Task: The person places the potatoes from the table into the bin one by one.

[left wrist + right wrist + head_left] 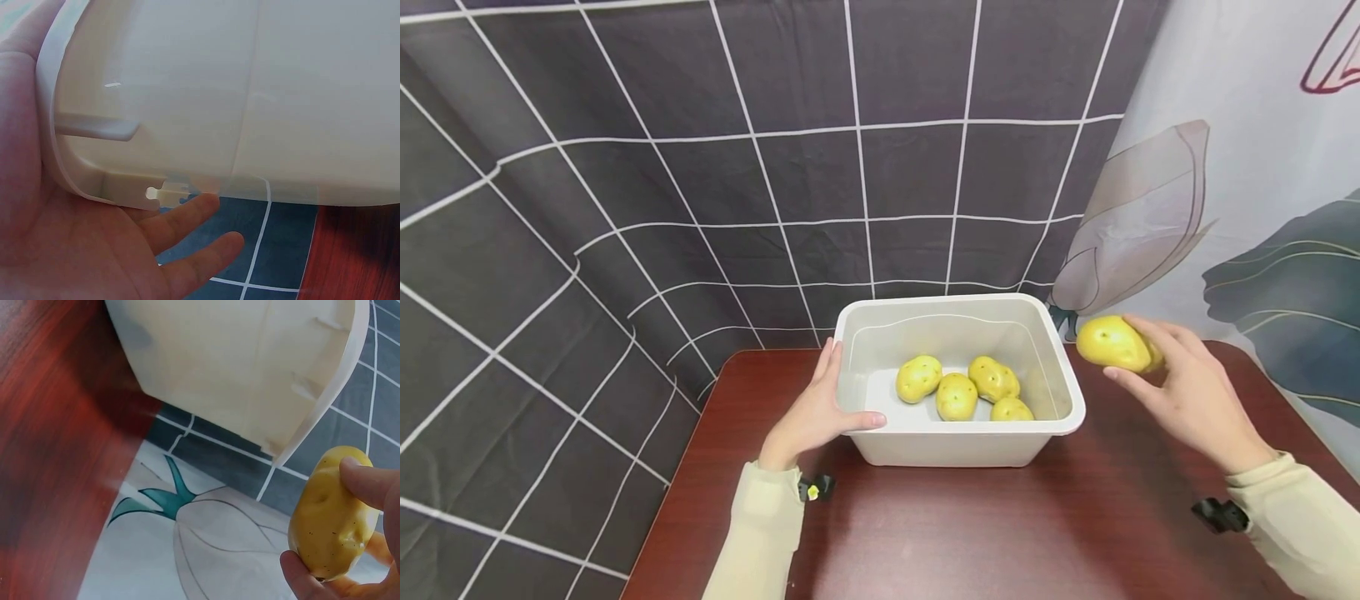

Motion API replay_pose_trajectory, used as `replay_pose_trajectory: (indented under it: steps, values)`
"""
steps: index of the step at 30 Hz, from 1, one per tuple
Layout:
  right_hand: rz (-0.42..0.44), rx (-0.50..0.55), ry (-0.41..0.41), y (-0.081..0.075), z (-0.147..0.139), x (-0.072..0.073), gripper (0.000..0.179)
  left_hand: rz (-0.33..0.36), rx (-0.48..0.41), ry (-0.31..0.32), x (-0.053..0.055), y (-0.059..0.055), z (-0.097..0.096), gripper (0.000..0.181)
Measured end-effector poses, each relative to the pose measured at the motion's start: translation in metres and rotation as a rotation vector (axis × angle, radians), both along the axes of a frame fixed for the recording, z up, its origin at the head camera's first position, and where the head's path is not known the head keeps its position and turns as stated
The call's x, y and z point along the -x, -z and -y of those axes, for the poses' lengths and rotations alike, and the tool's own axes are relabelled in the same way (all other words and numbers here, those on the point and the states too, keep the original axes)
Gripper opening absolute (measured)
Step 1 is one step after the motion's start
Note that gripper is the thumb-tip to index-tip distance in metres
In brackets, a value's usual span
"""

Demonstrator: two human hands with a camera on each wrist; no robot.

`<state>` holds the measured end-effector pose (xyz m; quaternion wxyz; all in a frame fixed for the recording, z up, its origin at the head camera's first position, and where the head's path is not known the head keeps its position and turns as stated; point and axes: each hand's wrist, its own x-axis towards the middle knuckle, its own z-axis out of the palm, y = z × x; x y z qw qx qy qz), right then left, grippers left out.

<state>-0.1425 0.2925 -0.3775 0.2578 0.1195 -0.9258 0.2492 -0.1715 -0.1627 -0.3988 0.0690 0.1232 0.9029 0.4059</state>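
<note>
My right hand (1197, 392) holds a yellow potato (1112, 343) up beyond the right rim of a white plastic tub (947, 450). In the right wrist view, the thumb lies on one side of that potato (334, 515) and fingertips curl round the other. Several more yellow potatoes (957, 397) lie together on the tub's floor. At the tub's left end, my left hand (816, 412) grips the corner, thumb over the front rim and fingers along the left side. From the left wrist, the palm sits against the tub's rim (53, 94), with two fingers reaching beneath it.
The tub stands on a reddish-brown wooden table (925, 533). A dark grey cloth with white grid lines (805, 175) hangs behind and to the left. On the right hangs a pale curtain with a leaf and flower print (1262, 208), close to the table's edge.
</note>
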Motion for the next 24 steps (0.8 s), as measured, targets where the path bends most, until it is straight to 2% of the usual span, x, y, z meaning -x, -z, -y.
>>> replay_pose_trajectory:
  steps: [24]
  values:
    - [0.005, 0.009, -0.082, -0.012, 0.030, 0.000, 0.078, 0.005, 0.008, 0.000, 0.001, 0.001, 0.000, 0.131]
